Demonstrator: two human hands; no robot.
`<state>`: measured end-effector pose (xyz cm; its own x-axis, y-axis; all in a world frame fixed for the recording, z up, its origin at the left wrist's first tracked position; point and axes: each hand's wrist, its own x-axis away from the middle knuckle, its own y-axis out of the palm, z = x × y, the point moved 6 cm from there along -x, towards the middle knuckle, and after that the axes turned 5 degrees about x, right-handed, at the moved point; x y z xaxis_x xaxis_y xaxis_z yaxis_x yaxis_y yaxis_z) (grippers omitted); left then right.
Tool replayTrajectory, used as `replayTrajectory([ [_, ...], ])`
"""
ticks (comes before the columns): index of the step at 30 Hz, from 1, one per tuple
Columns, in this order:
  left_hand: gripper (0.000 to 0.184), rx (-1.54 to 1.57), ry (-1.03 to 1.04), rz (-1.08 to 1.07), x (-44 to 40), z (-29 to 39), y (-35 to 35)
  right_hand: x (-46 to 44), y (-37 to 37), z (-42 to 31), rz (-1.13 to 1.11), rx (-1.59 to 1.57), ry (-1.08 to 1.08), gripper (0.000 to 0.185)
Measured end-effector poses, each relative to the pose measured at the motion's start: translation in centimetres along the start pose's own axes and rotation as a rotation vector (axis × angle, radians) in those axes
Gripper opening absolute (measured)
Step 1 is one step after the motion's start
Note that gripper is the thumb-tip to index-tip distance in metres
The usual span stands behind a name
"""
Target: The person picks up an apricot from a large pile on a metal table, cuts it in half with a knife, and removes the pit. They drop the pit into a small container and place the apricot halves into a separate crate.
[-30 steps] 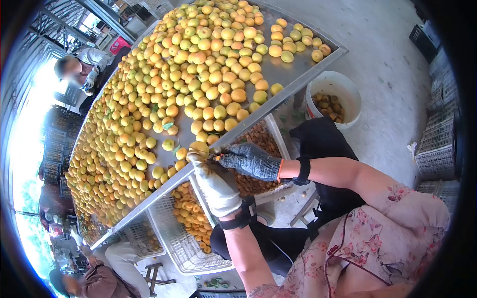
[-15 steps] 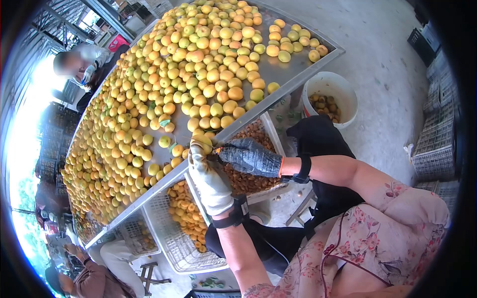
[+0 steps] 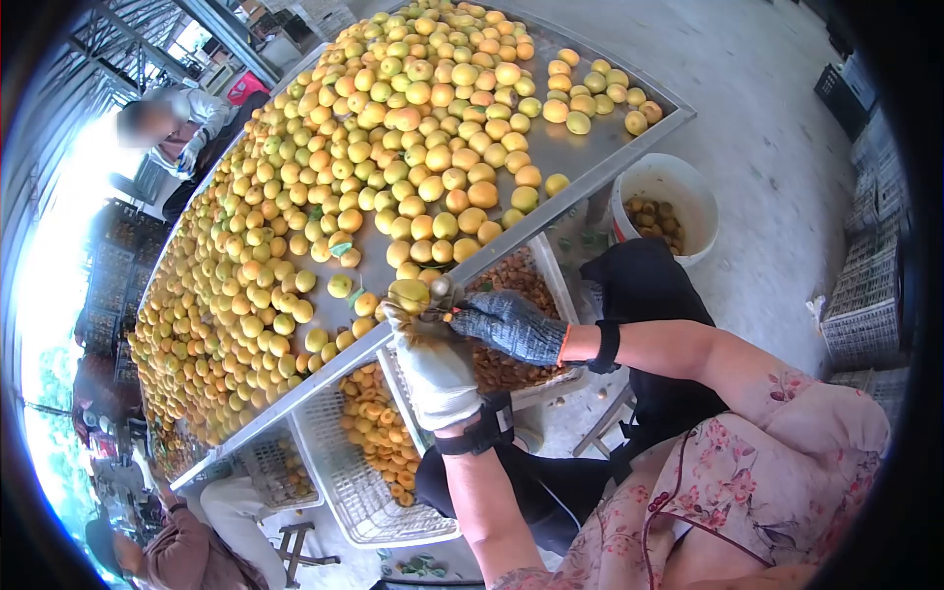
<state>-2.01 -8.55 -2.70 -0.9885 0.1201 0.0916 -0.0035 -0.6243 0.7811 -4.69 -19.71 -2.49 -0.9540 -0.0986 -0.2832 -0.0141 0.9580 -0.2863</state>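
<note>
My left hand (image 3: 433, 369), in a white glove, is closed around a yellow apricot (image 3: 409, 295) just over the near edge of the metal table (image 3: 580, 192). Close beside it, my right hand (image 3: 509, 324) wears a dark grey knit glove. Its fingers are closed on a small metal tool (image 3: 442, 289) whose rounded end is next to the apricot; its exact kind is unclear. Many yellow-orange apricots (image 3: 393, 147) cover the table. Under my hands stand a crate of brown pits (image 3: 521, 366) and a white crate (image 3: 339, 492) with split apricot halves (image 3: 379, 433).
A white bucket (image 3: 700, 211) with darker fruit stands to the right of the table. Stacked crates (image 3: 860, 285) line the far right. One person (image 3: 182, 138) sits across the table, another (image 3: 187, 551) at lower left near a wooden stool (image 3: 300, 551).
The view has shifted slightly, so the scene sits a little further right and lower. Both hands stay together at the apricot; the tool's metal end now shows beside it.
</note>
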Motion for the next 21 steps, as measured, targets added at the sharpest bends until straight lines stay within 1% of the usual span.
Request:
replayTrajectory([
  [1, 0.048, 0.078, -0.018, 0.012, 0.0, 0.2, -0.2, 0.2, 0.2, 0.1, 0.03, 0.011, -0.05, 0.029],
  [2, 0.049, 0.037, 0.049, 0.075, -0.1, 1.1, -0.8, 0.5, 0.6, 0.6, -0.019, 0.148, -0.07, 0.028],
  [3, 0.049, 0.03, 0.072, 0.081, 0.1, 2.1, -0.8, 1.3, 0.7, 0.7, -0.032, 0.134, -0.087, 0.028],
  [5, 0.05, 0.173, 0.114, 0.045, 0.6, 5.2, 0.1, 1.9, 0.8, 0.4, -0.061, 0.087, -0.01, 0.026],
  [6, 0.049, 0.097, 0.209, 0.097, 1.3, 6.5, 1.0, 1.7, 0.3, -0.3, -0.016, -0.057, -0.004, 0.025],
  [7, 0.047, -0.11, 0.318, 0.146, 1.9, 7.4, 1.4, 1.3, -0.1, -1.0, 0.022, -0.203, 0.01, 0.024],
  [8, 0.044, -0.21, 0.294, 0.252, 1.8, 7.2, 1.2, 0.4, -0.1, -0.4, 0.12, -0.531, 0.151, 0.023],
  [9, 0.037, -0.555, 0.39, 0.143, 2.2, 6.5, -0.1, -0.2, 0.0, 0.4, 0.214, -0.854, 0.31, 0.022],
  [10, 0.038, -0.931, 0.476, 0.117, 3.1, 5.9, 1.1, -0.8, -0.7, 0.5, 0.134, -0.807, 0.374, 0.022],
  [11, 0.039, -1.126, 0.493, 0.144, 2.8, 4.2, 1.0, -1.1, -1.3, 1.1, 0.056, -0.755, 0.436, 0.022],
  [12, 0.042, -1.155, 0.486, 0.124, 3.3, 3.3, 2.8, -1.5, -1.6, 0.7, 0.062, -0.632, 0.451, 0.022],
  [13, 0.044, -1.226, 0.448, 0.049, 3.1, 2.1, 3.4, -2.2, -1.2, 1.6, 0.27, -0.724, 0.233, 0.02],
  [14, 0.044, -1.272, 0.616, 0.025, 2.8, 1.1, 3.2, -2.1, -0.8, 2.7, 0.311, -0.845, 0.325, 0.021],
  [15, 0.041, -1.296, 0.676, 0.024, 2.6, 1.0, 3.1, -2.3, -0.5, 3.4, 0.254, -0.86, 0.35, 0.024],
  [16, 0.039, -1.233, 0.711, 0.034, 2.9, 1.7, 3.8, -2.2, 0.1, 4.4, 0.174, -0.999, 0.325, 0.026],
  [17, 0.039, -1.3, 0.78, 0.072, 3.6, 2.4, 4.2, -2.0, 0.1, 4.4, 0.24, -0.836, 0.215, 0.026],
  [18, 0.039, -1.303, 0.72, 0.079, 4.0, 2.5, 4.2, -1.9, 0.3, 6.1, 0.19, -0.889, 0.205, 0.025],
  [19, 0.037, -1.271, 0.736, 0.113, 4.0, 2.4, 3.8, -2.5, 0.3, 5.4, 0.182, -0.741, 0.158, 0.026],
  [21, 0.035, -1.202, 0.626, 0.175, 3.7, 2.0, 3.1, -3.0, 0.2, 4.6, 0.245, -0.638, 0.115, 0.025],
])
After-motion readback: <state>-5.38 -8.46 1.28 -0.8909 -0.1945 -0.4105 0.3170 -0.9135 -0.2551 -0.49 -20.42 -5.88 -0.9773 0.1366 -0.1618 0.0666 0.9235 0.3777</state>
